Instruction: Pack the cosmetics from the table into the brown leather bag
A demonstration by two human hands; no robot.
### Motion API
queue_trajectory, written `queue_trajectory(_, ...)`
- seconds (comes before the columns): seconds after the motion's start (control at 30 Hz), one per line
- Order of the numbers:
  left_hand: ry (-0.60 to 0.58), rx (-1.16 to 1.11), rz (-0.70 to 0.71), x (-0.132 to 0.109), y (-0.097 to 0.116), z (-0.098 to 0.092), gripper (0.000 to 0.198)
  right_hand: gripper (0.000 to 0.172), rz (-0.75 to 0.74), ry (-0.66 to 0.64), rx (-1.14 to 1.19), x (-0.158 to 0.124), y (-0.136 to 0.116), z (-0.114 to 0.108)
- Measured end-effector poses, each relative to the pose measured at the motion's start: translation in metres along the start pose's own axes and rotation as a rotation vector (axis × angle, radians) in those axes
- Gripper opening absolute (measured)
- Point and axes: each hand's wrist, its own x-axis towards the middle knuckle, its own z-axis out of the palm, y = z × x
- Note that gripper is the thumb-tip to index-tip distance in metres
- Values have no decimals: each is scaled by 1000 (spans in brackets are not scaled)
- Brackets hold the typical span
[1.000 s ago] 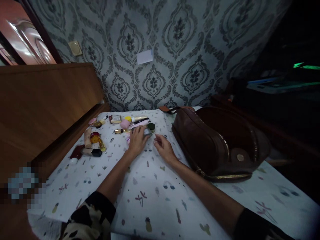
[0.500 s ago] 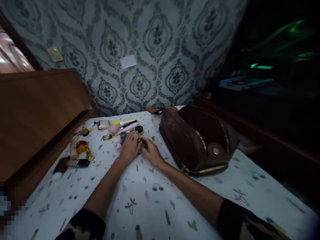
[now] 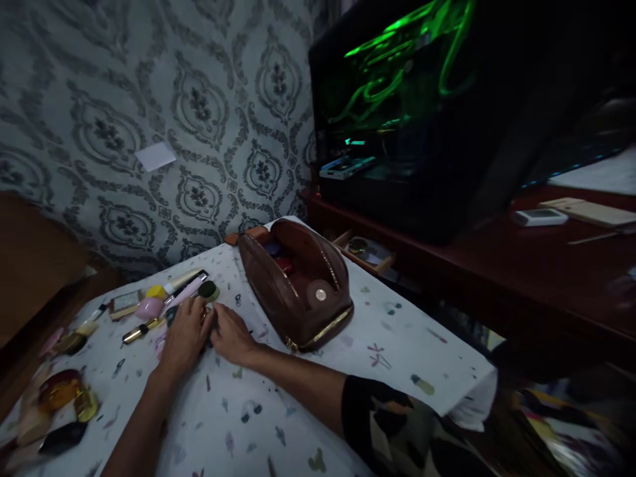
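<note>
One wall papered in grey damask fills the back, and one black computer case glows green inside at upper right; a small lit logo on it carries lettering too blurred to read surely. One table under a white cloth printed with plants, pineapples and sunglasses spreads below, with one dark red wooden desk to its right.

On the cloth stands one brown leather bag with gold zips, its mouth gaping; a red item and a dark blue one show within. Left of it, two bare hands meet: the left hand and the right hand, fingers curled inward and close together. What they grasp, if anything, is hidden; I cannot tell.

One white card is on the wall. At the far left sits one blurred amber jar. Nearer the hands are one silvery compact, one pink jar, one pale tube with a yellow cap, and one black-and-gold tube. Closest, one dark green round container lies just beyond the fingertips, and one lilac bottle sits just beside the left hand, partly covered. No cosmetic label is legible.
</note>
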Motion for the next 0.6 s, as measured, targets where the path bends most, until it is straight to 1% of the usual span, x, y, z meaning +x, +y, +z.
queue_trajectory(0.13, -75, -24, -53, 8, 5, -4, 27, 57, 42, -48, -64, -1, -6, -5)
queue_trajectory(0.23, -95, 17, -67, 10, 6, -5, 25, 55, 57, -78, -85, -2, -11, -11)
queue_trajectory(0.37, -98, 71, -84, 10, 7, -4, 29, 57, 44, -100, -87, -3, -16, -16)
queue_trajectory(0.53, -64, 30, -32, 11, 6, -2, 46, 59, 43, -131, -72, -2, -18, -20)
queue_trajectory(0.6, -36, -4, -27, 12, 3, 1, 48, 62, 45, -135, -58, -2, -18, -20)
